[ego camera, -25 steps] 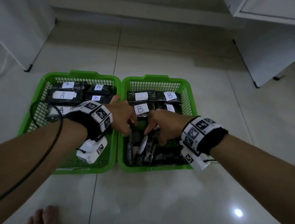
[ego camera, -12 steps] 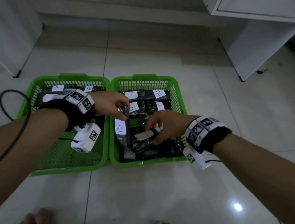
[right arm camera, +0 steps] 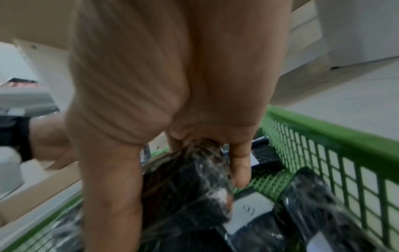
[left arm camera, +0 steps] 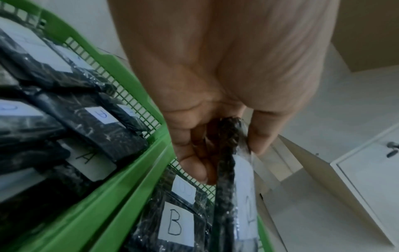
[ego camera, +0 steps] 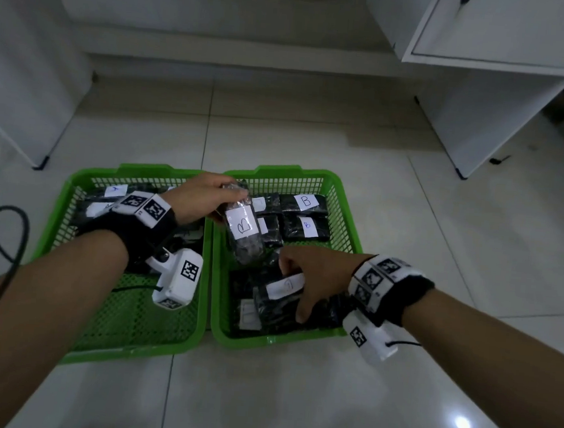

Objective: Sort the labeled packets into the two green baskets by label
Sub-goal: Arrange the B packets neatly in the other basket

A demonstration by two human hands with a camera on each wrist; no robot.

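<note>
Crinkly black B packet (ego camera: 243,234) in left hand (ego camera: 201,195) grip; right hand (ego camera: 316,277) grip round another packet (ego camera: 277,298).

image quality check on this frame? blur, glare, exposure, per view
Head: dim overall, sharp enough to read the B on the packet in the left hand; glare spot on the floor tiles; wide-angle bending at the edges. Left wrist: mildly soft, labels readable. Right wrist: heavy motion blur, right hand and packets smeared.
</note>
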